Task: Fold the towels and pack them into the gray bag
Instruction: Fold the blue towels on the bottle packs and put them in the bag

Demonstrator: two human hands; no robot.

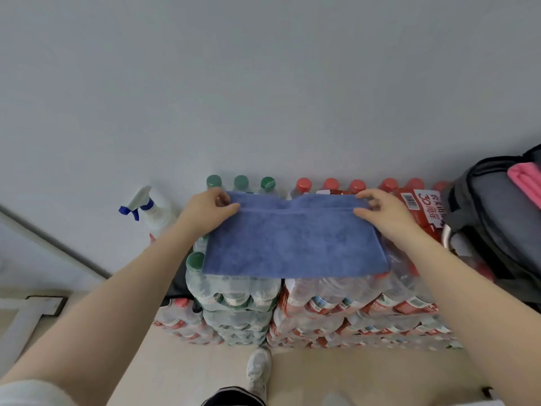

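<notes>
Fingers (225, 202) of both hands pinch the towel's (295, 244) far corners, its long axis running left-right, the bag (494, 218) nearer the right hand (383, 212).

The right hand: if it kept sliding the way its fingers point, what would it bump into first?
Probably the left hand: the right hand points leftward along the blue towel, both pinching its far edge.

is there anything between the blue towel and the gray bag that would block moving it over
Nothing visible does. The blue towel lies on the shrink-wrapped bottle packs, gripped at its far corners by the left hand and right hand. The gray bag sits open just right of it, a pink item already inside.
</notes>
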